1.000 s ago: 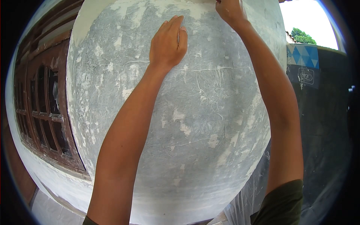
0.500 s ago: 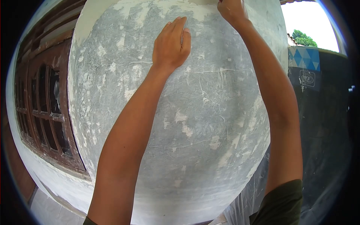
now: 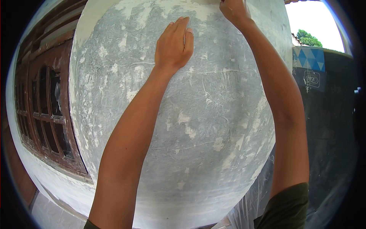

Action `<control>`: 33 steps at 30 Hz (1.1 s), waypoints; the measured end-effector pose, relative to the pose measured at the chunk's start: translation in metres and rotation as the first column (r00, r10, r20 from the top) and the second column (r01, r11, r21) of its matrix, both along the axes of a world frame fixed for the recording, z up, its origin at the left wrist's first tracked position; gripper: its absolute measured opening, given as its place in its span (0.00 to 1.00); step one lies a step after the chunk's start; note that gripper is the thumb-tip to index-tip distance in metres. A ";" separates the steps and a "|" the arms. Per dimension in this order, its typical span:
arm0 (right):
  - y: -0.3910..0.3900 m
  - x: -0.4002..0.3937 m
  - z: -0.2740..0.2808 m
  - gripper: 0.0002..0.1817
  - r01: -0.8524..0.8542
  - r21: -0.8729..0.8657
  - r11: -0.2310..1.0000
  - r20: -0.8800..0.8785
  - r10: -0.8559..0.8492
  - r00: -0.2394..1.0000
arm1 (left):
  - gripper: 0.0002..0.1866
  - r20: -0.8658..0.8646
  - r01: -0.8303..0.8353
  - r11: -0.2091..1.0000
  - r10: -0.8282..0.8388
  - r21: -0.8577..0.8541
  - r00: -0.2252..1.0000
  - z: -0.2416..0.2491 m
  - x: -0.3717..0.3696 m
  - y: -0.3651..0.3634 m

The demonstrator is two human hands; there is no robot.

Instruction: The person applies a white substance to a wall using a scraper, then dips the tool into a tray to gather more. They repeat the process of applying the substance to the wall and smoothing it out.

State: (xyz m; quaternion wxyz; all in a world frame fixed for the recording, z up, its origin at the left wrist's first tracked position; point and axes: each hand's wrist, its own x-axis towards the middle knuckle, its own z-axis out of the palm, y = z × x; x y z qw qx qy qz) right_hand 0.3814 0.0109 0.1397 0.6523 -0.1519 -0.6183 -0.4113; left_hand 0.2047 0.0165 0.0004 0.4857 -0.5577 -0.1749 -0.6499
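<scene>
A grey wall (image 3: 198,110) with rough, pale patches and thin cracks fills the middle of the head view. My left hand (image 3: 173,45) rests on or just over its upper part, palm toward the wall, with the fingers stretched out and the thumb slightly apart. Nothing shows in that hand. Higher up and to the right, my right hand (image 3: 235,10) is partly cut off by the top edge of the view. Its fingers look curled closed near the smoother, cream-coloured coating at the top; whatever they hold, if anything, is out of sight.
To the left is a brown wooden window (image 3: 49,110) with small panes. On the right stands a dark panel (image 3: 331,103) with a blue-and-white patterned strip (image 3: 309,59). Clear plastic sheeting (image 3: 244,212) hangs low at the right, and a tree (image 3: 309,39) shows outside.
My right hand has shifted very slightly to the left along the top of the wall. The left hand stays in the same place.
</scene>
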 end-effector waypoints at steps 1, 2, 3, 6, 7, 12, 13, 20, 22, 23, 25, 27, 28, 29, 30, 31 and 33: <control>-0.003 0.001 0.001 0.30 0.053 -0.118 0.992 -0.027 -0.057 0.998 | 0.21 0.001 0.012 1.000 -0.012 -0.020 1.000 0.000 0.000 0.000; 0.001 -0.002 -0.008 0.25 0.044 -0.069 0.997 0.030 -0.042 0.999 | 0.21 0.002 0.025 0.999 -0.025 -0.041 1.000 -0.001 -0.001 0.001; 0.004 -0.002 -0.016 0.25 0.045 -0.073 0.996 0.028 -0.043 0.999 | 0.21 -0.001 0.027 0.999 -0.027 -0.045 1.000 -0.001 -0.001 0.001; 0.012 -0.014 -0.050 0.15 0.038 -0.069 0.997 0.164 -0.026 0.986 | 0.21 0.012 0.025 0.999 -0.025 -0.041 1.000 -0.001 -0.001 0.002; 0.007 -0.014 -0.047 0.15 0.040 -0.064 0.997 0.166 -0.029 0.986 | 0.21 0.011 0.021 0.999 -0.021 -0.042 1.000 0.000 -0.001 0.002; 0.003 0.006 0.000 0.23 -0.019 -0.052 0.998 -0.070 0.016 0.997 | 0.21 0.016 0.006 1.000 -0.006 -0.021 1.000 -0.001 -0.002 0.004; -0.001 0.008 0.005 0.24 -0.059 -0.124 0.991 -0.164 0.038 0.986 | 0.21 0.016 0.013 0.999 -0.013 -0.029 1.000 -0.001 -0.001 0.003; 0.010 0.003 -0.052 0.10 0.339 -0.101 0.935 0.083 -0.331 0.940 | 0.21 0.019 0.040 0.998 -0.039 -0.057 0.999 -0.002 0.000 -0.001; -0.006 -0.002 -0.066 0.10 0.228 -0.081 0.970 0.156 -0.214 0.964 | 0.21 0.026 0.031 0.998 -0.030 -0.049 0.999 0.000 -0.001 0.000; 0.000 0.001 -0.056 0.10 0.229 -0.084 0.970 0.154 -0.215 0.964 | 0.21 0.030 0.018 0.999 -0.017 -0.048 0.999 -0.001 0.000 0.001; 0.018 0.005 -0.012 0.18 0.037 0.149 0.988 0.015 -0.040 0.999 | 0.21 0.016 0.021 0.999 -0.021 -0.042 1.000 -0.001 0.001 0.001; 0.030 0.012 0.021 0.16 0.027 0.215 0.976 -0.083 -0.010 0.996 | 0.21 0.011 0.022 0.999 -0.022 -0.028 1.000 0.000 -0.001 0.002; 0.026 0.013 0.020 0.18 0.059 0.161 0.985 -0.108 -0.041 0.993 | 0.21 0.007 0.026 0.999 -0.026 -0.027 1.000 0.000 -0.002 0.002; 0.022 0.014 0.018 0.20 0.089 0.105 0.991 -0.134 -0.075 0.988 | 0.21 0.000 0.030 0.999 -0.030 -0.027 1.000 0.000 -0.001 0.003; 0.022 0.014 0.010 0.20 0.088 0.105 0.991 -0.137 -0.073 0.988 | 0.21 -0.003 0.028 0.999 -0.028 -0.027 1.000 0.000 -0.001 0.003; 0.014 0.011 -0.009 0.23 0.034 0.067 0.997 0.028 -0.036 0.999 | 0.21 0.000 0.030 0.999 -0.030 -0.033 1.000 0.001 -0.001 0.002; 0.022 0.010 -0.020 0.10 0.341 -0.112 0.933 0.087 -0.332 0.939 | 0.21 0.007 0.037 0.998 -0.037 -0.044 0.999 -0.002 -0.001 0.001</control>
